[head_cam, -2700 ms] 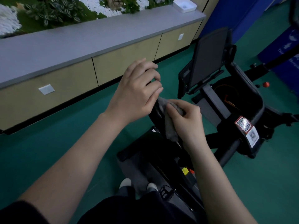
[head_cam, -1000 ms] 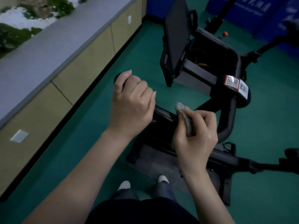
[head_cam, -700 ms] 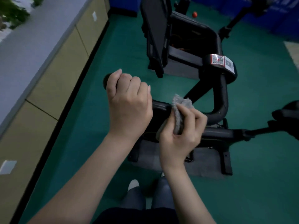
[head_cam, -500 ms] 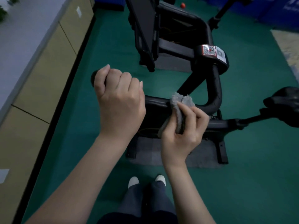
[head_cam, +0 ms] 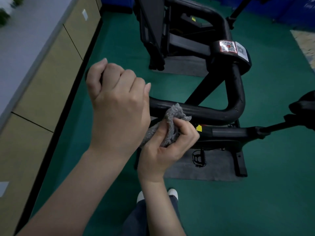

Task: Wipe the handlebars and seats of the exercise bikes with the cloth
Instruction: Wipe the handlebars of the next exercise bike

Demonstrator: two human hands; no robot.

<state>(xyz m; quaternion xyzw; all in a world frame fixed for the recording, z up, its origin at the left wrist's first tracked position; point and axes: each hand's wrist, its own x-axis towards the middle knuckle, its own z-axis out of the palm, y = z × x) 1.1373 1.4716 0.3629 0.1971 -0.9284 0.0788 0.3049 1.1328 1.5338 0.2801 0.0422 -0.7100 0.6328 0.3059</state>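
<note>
Grey fuzzy cloth (head_cam: 172, 126) is barely travelling compared with half a second back. It's sitting on the same straight stretch of the black handlebar (head_cam: 209, 114), just sliding a touch toward the left hand and round to the near side of the tube. So I'm reading this as scrubbing one spot, not moving on yet. I'm guessing the bend further along the bar, up toward the QR sticker (head_cam: 228, 46), is still waiting its turn, and so is the seat (head_cam: 305, 106) poking in at the right edge.

Left hand (head_cam: 117, 99) is wrapping tight around the bar's end, fingers fully curled, probably steadying it. Right hand (head_cam: 165, 150) is pinching the bunched cloth between thumb and curled fingers, pressing it against the tube just beside the left hand. The two hands are sitting close enough that they're almost touching.
</note>
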